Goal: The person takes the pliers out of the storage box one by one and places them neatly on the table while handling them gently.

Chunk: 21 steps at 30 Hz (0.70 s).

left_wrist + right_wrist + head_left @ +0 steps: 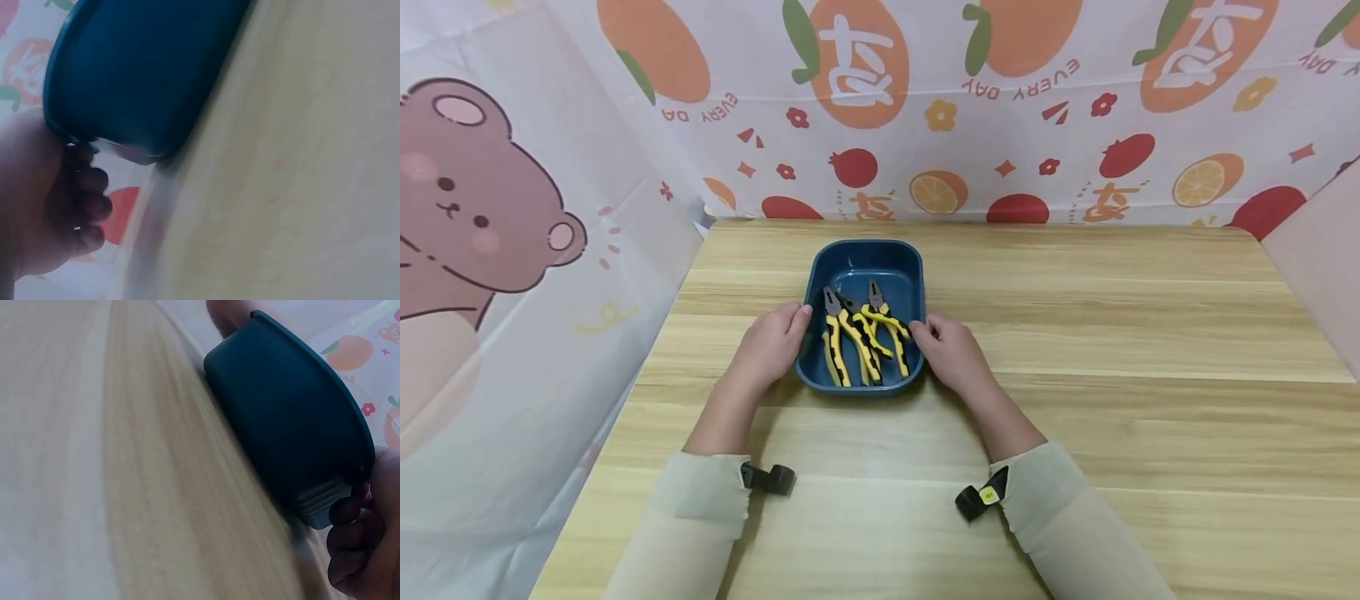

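Note:
A dark blue plastic bin [868, 389] with rounded corners sits on the wooden table, left of its middle. Inside lie several pliers [856, 342] with yellow-and-black handles, their metal jaws toward the far side. My left hand [771, 343] grips the bin's left rim, thumb on top. On the opposite side, my right hand [953, 352] holds the right rim the same way. In both wrist views, the fingers curl under the rim beside the bin's outer wall [281, 412]. The left wrist view shows the bin's wall [144, 69] close over the tabletop.
The wooden table [1150, 333] stretches out to the right of the bin. A fruit-printed cloth [955, 142] hangs behind the far edge, and a bear-printed cloth [512, 375] hangs along the left. Small black cameras are strapped at both sleeve cuffs.

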Tool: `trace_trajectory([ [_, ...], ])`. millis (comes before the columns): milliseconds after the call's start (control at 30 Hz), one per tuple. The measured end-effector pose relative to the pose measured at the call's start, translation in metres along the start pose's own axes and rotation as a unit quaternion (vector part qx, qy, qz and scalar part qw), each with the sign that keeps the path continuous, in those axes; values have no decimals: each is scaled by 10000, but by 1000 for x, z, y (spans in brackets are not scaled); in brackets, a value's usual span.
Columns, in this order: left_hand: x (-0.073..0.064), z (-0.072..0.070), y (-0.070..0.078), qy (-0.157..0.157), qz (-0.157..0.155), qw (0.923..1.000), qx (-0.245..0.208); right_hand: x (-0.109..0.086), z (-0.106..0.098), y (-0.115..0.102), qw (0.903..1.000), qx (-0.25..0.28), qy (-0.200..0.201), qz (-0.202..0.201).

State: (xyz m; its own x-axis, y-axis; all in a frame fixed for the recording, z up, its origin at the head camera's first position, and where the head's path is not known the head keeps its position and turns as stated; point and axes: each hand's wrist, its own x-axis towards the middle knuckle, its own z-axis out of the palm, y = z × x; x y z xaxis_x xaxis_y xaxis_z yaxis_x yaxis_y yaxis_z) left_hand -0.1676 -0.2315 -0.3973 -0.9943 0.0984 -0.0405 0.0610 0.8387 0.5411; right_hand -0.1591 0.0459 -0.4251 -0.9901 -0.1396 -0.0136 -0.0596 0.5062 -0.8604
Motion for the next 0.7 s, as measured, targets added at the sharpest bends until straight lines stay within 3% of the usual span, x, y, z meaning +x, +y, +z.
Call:
trace_trajectory([
  [100,-1,-3,2,11,236,9985,490,0,1,0,10000,-30,-15,19],
  [200,0,-4,3,-1,345,9977,584,0,-1,-1,9998,-201,-25,48],
  [400,1,-6,6,9,429,9958,814,-2,-6,-15,9912,-1201,508,-222],
  [567,1,-6,8,39,395,9936,1060,-4,4,-36,9665,-2019,880,-1318],
  [700,0,-7,8,126,414,9928,1120,-1,21,-59,9373,-2845,429,-1964],
])
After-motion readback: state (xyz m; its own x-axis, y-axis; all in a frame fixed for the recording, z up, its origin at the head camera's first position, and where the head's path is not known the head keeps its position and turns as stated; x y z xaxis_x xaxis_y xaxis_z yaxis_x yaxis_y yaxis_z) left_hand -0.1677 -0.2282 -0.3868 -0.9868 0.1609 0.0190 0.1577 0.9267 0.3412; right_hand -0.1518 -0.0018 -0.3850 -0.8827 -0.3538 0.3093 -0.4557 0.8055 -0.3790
